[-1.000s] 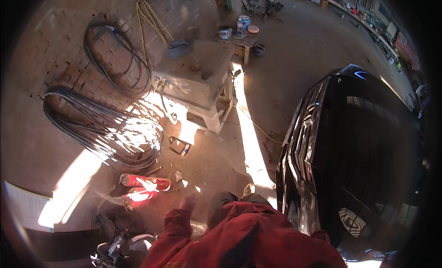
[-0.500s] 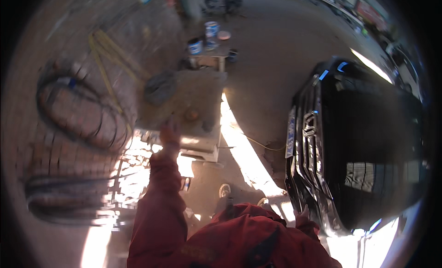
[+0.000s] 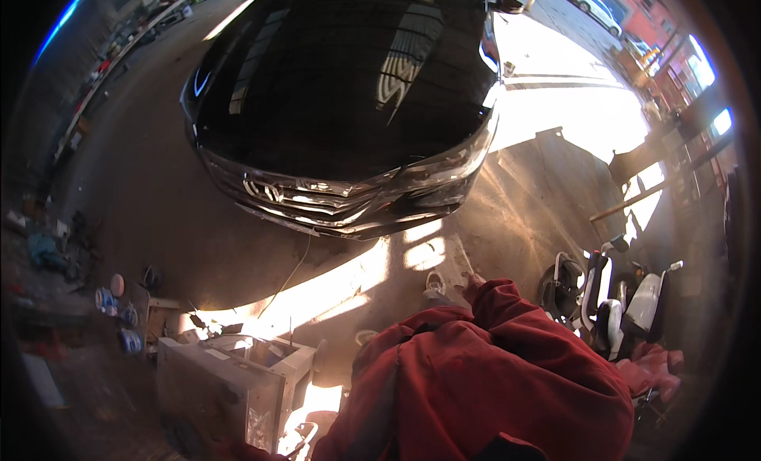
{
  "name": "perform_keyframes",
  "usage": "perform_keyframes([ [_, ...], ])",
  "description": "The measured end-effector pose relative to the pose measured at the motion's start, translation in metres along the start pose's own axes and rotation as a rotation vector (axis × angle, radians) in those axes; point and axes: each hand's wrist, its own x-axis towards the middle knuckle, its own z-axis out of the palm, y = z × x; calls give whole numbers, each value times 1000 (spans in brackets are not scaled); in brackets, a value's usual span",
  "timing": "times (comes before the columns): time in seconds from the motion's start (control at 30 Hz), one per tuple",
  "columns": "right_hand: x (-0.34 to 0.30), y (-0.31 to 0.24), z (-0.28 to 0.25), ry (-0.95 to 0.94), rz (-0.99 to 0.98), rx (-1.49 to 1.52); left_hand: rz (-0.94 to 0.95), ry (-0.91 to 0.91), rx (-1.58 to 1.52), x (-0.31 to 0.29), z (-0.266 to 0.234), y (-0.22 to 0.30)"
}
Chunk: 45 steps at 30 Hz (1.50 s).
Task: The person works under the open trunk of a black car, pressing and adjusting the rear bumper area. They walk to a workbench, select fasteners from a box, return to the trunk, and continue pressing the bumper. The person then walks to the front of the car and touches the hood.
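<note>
My right hand [image 3: 473, 286] hangs low beside my red jacket, near my shoe [image 3: 435, 282]; its fingers look stretched out and nothing shows in them. Ahead of it stands a black car [image 3: 317, 88], hood and front grille facing me. My left hand does not show; only a dark bit of red sleeve appears at the bottom edge, by a worn metal work table [image 3: 214, 366]. A part of the table's top is in shadow, so what lies there is hard to make out.
Blue-and-white cans [image 3: 129, 340] stand beyond the table at left. A thin cord [image 3: 293, 272] runs along the floor toward the car. At right are a white-and-black scooter [image 3: 609, 322], a pinkish-red cloth [image 3: 652, 370] and a long wooden pole [image 3: 626, 206].
My view has swung right, from the work table to the car, which now lies straight ahead. My left hand, earlier over the table top, has left view. My right hand stays low beside me.
</note>
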Motion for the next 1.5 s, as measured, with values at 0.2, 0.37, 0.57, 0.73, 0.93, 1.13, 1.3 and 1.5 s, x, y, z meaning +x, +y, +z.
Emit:
perform_keyframes([
  [0.2,42,104,11,-90,115,60,-9,121,12,-2,-7,84],
  [0.37,83,154,-58,-26,145,69,-2,209,-63,-13,-14,140],
  [0.57,132,173,-128,10,-1,176,115,-102,-503,-74,-29,290],
  [0.73,167,136,-170,-49,-281,406,148,-924,-1074,-219,-88,575],
  [0.93,150,54,-226,-268,-472,833,871,-1228,-1179,-326,-218,781],
  [1.13,167,70,-270,-414,-244,888,1244,-1399,-1180,-374,-234,885],
  [1.3,197,103,-308,-414,-80,1116,1450,-1562,-1105,-398,-232,969],
  [1.5,234,107,-330,-253,-11,1230,1665,-1533,-1128,-397,-223,1050],
])
